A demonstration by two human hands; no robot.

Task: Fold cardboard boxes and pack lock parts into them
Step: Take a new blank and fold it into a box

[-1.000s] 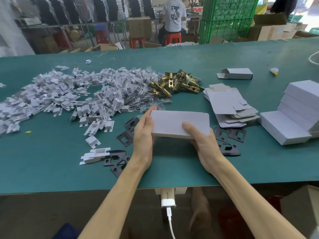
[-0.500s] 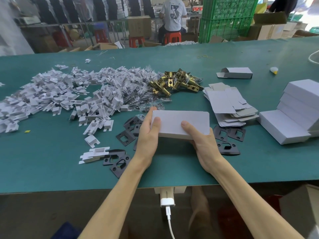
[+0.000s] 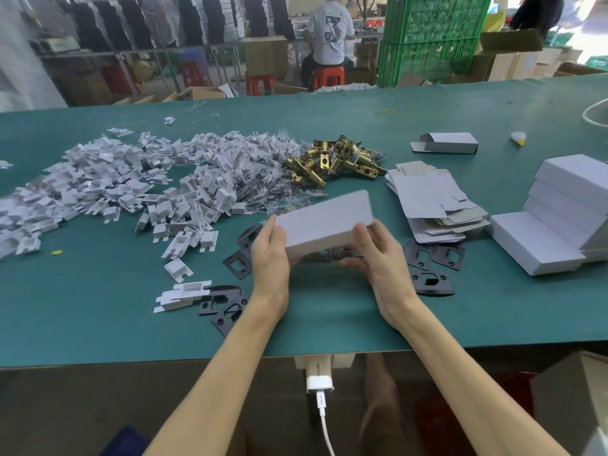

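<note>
The wide green surface point(image 3: 98, 307) runs across in front of me, nothing on it shifted since a second ago. On my left sprawls the big heap of small white plastic inserts point(image 3: 131, 189). Far right sits the stack of closed white cardboard boxes point(image 3: 559, 218), and just inside it is the pile of flat, unfolded white box blanks point(image 3: 434, 205).

Now the closed white cardboard box point(image 3: 325, 222) I'm holding. A moment ago it was level and low over the surface; now it's up and tilted, with the right end swung higher and away from me, in the air above the near middle.

My left hand point(image 3: 269, 261) grips its left end, thumb on top and fingers underneath. My right hand point(image 3: 378, 255) holds the right end, thumb against the near edge and fingers curled beneath, a bit blurred.

Behind the box is the cluster of brass latch bolts point(image 3: 335, 162). Flat black metal strike plates point(image 3: 431, 281) lie on the surface on both sides of my hands.
</note>
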